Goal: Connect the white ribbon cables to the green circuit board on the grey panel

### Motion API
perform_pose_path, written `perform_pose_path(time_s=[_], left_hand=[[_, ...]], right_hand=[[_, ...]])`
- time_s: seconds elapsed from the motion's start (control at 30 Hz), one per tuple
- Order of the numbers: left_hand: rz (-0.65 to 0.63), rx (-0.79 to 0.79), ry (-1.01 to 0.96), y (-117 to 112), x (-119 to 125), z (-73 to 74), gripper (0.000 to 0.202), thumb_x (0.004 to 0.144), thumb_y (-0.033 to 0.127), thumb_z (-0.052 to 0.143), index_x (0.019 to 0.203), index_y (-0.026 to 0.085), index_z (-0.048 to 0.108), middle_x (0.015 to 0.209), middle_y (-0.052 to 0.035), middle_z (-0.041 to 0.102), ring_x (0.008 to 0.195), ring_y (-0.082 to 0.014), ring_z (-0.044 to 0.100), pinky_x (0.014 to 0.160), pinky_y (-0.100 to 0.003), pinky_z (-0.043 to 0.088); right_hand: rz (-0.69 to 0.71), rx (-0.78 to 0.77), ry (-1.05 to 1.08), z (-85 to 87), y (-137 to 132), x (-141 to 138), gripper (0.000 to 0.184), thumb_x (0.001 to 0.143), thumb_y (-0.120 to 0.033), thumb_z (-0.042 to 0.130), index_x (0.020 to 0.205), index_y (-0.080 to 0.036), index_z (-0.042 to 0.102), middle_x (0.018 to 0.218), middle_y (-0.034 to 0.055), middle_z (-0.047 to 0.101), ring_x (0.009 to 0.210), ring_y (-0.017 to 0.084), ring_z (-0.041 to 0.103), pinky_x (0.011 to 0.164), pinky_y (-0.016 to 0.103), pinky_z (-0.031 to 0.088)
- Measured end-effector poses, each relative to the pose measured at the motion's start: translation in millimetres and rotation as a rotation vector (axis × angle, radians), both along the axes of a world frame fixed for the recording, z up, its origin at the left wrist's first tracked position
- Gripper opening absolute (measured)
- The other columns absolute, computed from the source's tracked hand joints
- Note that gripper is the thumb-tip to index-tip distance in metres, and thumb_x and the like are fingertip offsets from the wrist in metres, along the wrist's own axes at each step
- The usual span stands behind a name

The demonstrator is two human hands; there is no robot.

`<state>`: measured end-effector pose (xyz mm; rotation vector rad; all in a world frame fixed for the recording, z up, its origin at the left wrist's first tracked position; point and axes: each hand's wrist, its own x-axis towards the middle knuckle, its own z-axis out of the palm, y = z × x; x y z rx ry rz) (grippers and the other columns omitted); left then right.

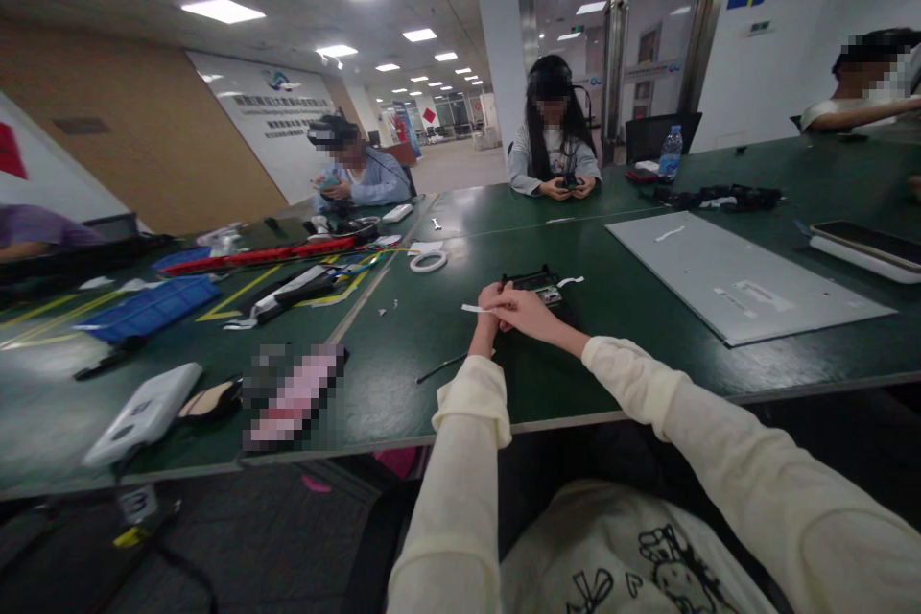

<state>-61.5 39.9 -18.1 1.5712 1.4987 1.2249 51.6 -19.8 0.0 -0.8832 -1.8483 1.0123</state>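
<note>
A small black device with an exposed circuit board (538,286) lies on the green table (633,345) just beyond my hands. My left hand (487,312) is closed in a pinch on a short white strip (476,309) that sticks out to the left. My right hand (524,310) is closed too, its fingers meeting the left hand at the same strip. Both hands hover at the near edge of the device. A thin black tool (440,368) lies on the table to the left of my left forearm.
A roll of white tape (429,261) lies behind the device and a large grey panel (741,276) to the right. A blue tray (151,309), a white case (141,414) and cables crowd the left. Three people sit across the table, and a water bottle (670,153) stands at the back.
</note>
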Motion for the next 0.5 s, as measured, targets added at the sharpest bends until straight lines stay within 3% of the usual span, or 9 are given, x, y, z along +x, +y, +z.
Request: perform_pose_path(time_s=[0.07, 0.13, 0.23, 0.3, 0.4, 0.43, 0.5], left_hand=[[0.033, -0.021, 0.079, 5, 2, 0.7, 0.034, 0.069, 0.031, 0.067, 0.046, 0.021, 0.045, 0.045, 0.0009, 0.043, 0.067, -0.0199, 0.057, 0.057, -0.026, 0.038], [0.062, -0.026, 0.143, 7, 4, 1.0, 0.036, 0.071, 0.033, 0.065, 0.044, 0.021, 0.044, 0.044, 0.0007, 0.042, 0.066, -0.0192, 0.056, 0.056, -0.025, 0.036], [0.096, -0.027, 0.268, 7, 4, 0.2, 0.038, 0.074, 0.037, 0.062, 0.044, 0.021, 0.046, 0.044, 0.0011, 0.041, 0.061, -0.0171, 0.054, 0.054, -0.024, 0.034], [0.095, -0.021, 0.299, 7, 3, -1.1, 0.037, 0.076, 0.037, 0.061, 0.046, 0.02, 0.048, 0.044, 0.0013, 0.042, 0.059, -0.0162, 0.053, 0.053, -0.024, 0.034], [0.078, -0.003, 0.274, 7, 0, -3.7, 0.035, 0.077, 0.037, 0.06, 0.048, 0.02, 0.052, 0.045, 0.0003, 0.046, 0.059, -0.0164, 0.053, 0.054, -0.024, 0.035], [0.079, 0.007, 0.283, 8, -1, -4.7, 0.034, 0.078, 0.036, 0.059, 0.049, 0.019, 0.053, 0.047, -0.0002, 0.048, 0.059, -0.0166, 0.053, 0.054, -0.024, 0.035], [0.086, 0.014, 0.325, 9, -3, -6.8, 0.035, 0.081, 0.037, 0.057, 0.051, 0.019, 0.054, 0.05, -0.0012, 0.052, 0.059, -0.0168, 0.053, 0.055, -0.025, 0.035]], right_hand=[[-0.07, 0.228, -0.212, -0.8, -6, 0, 0.023, 0.089, -0.028, 0.056, 0.102, -0.023, 0.074, 0.1, 0.0085, 0.069, 0.096, 0.024, 0.064, 0.087, 0.037, 0.047], [-0.098, 0.358, -0.376, 0.4, -15, 2, 0.028, 0.091, -0.028, 0.053, 0.109, -0.02, 0.072, 0.103, 0.0119, 0.069, 0.097, 0.026, 0.063, 0.087, 0.036, 0.044], [-0.1, 0.372, -0.48, 5.2, -25, 7, 0.036, 0.094, -0.034, 0.05, 0.121, -0.017, 0.067, 0.093, 0.0132, 0.069, 0.086, 0.025, 0.066, 0.081, 0.033, 0.044], [-0.01, 0.337, -0.445, 11.4, -25, 17, 0.039, 0.094, -0.038, 0.051, 0.126, -0.021, 0.064, 0.085, 0.0089, 0.07, 0.077, 0.021, 0.066, 0.077, 0.03, 0.045], [0.191, 0.196, -0.279, 24.3, -5, 60, 0.05, 0.092, -0.043, 0.055, 0.14, -0.03, 0.05, 0.086, 0.0024, 0.07, 0.065, 0.014, 0.063, 0.071, 0.026, 0.048], [0.177, 0.126, -0.211, 28.3, 8, 84, 0.055, 0.09, -0.044, 0.056, 0.143, -0.031, 0.045, 0.09, 0.0023, 0.07, 0.065, 0.013, 0.063, 0.07, 0.026, 0.049], [-0.012, -0.004, -0.051, 32.6, 38, 143, 0.055, 0.087, -0.043, 0.06, 0.139, -0.029, 0.048, 0.097, 0.0051, 0.069, 0.068, 0.014, 0.064, 0.067, 0.026, 0.051]])
